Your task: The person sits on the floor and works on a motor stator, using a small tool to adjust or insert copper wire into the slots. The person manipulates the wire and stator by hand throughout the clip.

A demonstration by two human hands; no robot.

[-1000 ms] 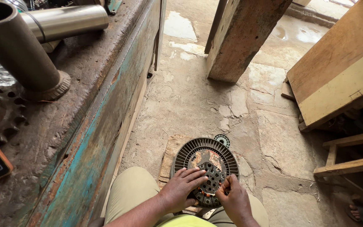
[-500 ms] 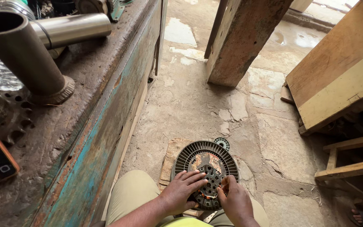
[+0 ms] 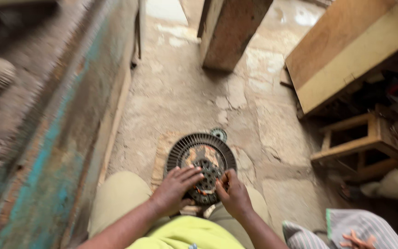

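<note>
While we are looking down at the lower centre of the frame, our left hand (image 3: 173,191) is resting spread fingers on the round finned metal disc (image 3: 202,161), our right hand (image 3: 233,196) is pinching its near hub; open stone floor (image 3: 180,97) is lying beyond.

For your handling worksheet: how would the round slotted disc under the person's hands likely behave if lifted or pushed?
The disc looks like dark, rusty metal, so probably stiff and heavy for its size. Lying flat on the stone floor, it seems unlikely to roll. Its ribbed rim should give fingers grip.
</note>
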